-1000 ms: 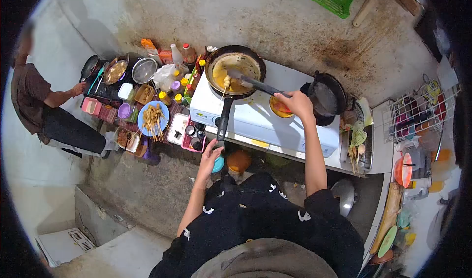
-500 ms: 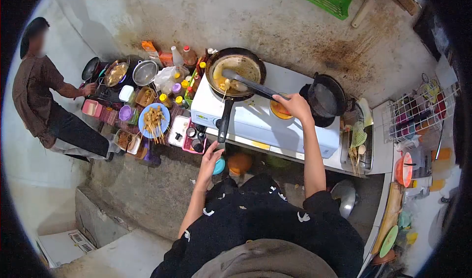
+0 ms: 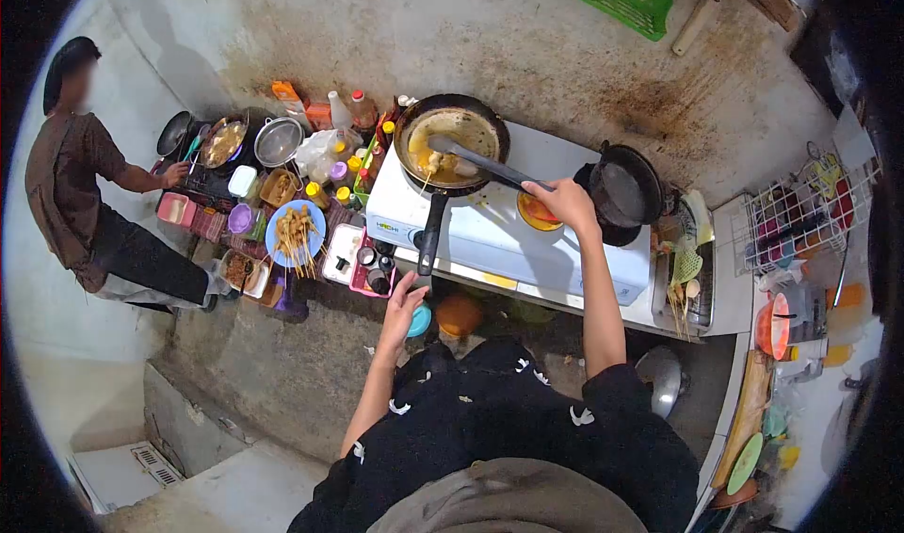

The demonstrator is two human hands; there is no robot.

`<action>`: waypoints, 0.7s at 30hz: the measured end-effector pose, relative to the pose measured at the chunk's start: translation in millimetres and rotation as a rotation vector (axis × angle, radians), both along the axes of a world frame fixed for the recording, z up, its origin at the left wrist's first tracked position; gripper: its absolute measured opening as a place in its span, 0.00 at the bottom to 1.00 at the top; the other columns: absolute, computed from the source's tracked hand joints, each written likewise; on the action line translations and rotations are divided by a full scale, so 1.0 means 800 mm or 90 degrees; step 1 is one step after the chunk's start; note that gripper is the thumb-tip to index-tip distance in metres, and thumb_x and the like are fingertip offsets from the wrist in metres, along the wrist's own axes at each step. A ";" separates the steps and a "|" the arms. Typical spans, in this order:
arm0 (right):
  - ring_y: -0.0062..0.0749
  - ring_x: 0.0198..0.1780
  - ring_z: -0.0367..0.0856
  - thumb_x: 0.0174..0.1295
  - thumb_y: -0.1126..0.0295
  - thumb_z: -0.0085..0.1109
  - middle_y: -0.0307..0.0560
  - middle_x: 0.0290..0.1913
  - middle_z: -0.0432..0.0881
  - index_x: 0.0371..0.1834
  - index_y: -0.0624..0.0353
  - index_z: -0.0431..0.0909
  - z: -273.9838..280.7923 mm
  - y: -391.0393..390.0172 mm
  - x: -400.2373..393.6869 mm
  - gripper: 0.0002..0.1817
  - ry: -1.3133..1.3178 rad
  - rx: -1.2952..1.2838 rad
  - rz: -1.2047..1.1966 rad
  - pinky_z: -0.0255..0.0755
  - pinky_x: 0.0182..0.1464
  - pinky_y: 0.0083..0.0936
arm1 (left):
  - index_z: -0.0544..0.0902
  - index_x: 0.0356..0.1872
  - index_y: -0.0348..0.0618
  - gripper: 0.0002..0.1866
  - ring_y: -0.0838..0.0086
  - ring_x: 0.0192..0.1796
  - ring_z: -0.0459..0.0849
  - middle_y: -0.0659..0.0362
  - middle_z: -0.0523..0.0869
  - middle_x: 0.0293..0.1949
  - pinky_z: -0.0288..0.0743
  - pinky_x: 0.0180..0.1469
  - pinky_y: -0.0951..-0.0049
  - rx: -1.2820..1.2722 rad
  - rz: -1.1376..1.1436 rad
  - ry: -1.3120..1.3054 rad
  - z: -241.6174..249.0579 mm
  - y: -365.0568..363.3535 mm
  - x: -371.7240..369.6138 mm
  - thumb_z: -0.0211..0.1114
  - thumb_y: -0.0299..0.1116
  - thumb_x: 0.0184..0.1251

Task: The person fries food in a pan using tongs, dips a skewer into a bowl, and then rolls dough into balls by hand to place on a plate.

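My right hand (image 3: 565, 203) is closed around the end of long black tongs (image 3: 494, 167). Their far tip reaches into a dark frying pan (image 3: 485, 114) with yellowish liquid in it. Pieces of skewered food (image 3: 435, 163) lie in the pan beneath and beside the tip, a thin stick poking over the near rim. Just below the end of the pan's black handle (image 3: 429, 241), my left hand (image 3: 403, 309) hovers with fingers apart and nothing in it. An orange bowl (image 3: 537, 213) sits on the white stove (image 3: 490, 236), partly behind my right hand.
On the stove's right stands a black wok (image 3: 626, 185), with a sink (image 3: 702, 298) beyond it. To the left are a blue plate (image 3: 315, 220) of skewers, a pink basket (image 3: 361, 283), bottles and a strainer (image 3: 279, 141). A co-worker (image 3: 80, 170) stands at another pan (image 3: 226, 142).
The tongs' tip has shifted slightly right and down in the pan, with the skewered food beside it. My left hand has barely moved, still open below the pan handle.
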State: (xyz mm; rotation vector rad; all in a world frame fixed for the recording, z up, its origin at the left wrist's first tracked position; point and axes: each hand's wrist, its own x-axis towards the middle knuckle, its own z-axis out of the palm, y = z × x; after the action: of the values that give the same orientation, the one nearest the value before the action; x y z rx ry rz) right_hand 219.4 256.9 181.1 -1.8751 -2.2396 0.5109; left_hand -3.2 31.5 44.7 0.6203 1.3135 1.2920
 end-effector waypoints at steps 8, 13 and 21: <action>0.47 0.31 0.81 0.50 0.35 0.50 0.58 0.23 0.79 0.34 0.55 0.83 -0.008 0.003 -0.003 0.32 0.072 -0.090 -0.007 0.73 0.37 0.34 | 0.64 0.59 0.41 0.24 0.73 0.56 0.69 0.58 0.71 0.56 0.60 0.56 0.73 0.002 0.123 0.073 -0.028 0.053 -0.037 0.52 0.41 0.64; 0.45 0.28 0.80 0.50 0.36 0.50 0.53 0.19 0.78 0.30 0.55 0.83 -0.010 -0.001 -0.007 0.30 0.072 -0.059 -0.041 0.72 0.35 0.33 | 0.72 0.49 0.41 0.19 0.77 0.42 0.75 0.58 0.78 0.45 0.65 0.49 0.77 0.045 0.113 0.117 -0.022 0.094 -0.056 0.54 0.43 0.63; 0.45 0.27 0.80 0.50 0.38 0.51 0.51 0.18 0.78 0.25 0.56 0.83 -0.016 -0.004 -0.013 0.30 0.095 -0.031 -0.057 0.72 0.34 0.32 | 0.75 0.43 0.38 0.23 0.82 0.25 0.69 0.61 0.80 0.28 0.63 0.32 0.81 0.011 0.075 0.147 -0.036 0.150 -0.068 0.43 0.50 0.68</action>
State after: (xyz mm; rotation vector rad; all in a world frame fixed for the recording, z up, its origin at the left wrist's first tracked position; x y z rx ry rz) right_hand 209.2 253.5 168.3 -1.8831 -2.0562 0.6734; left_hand -57.6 151.4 15.7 0.7300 1.5477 1.3586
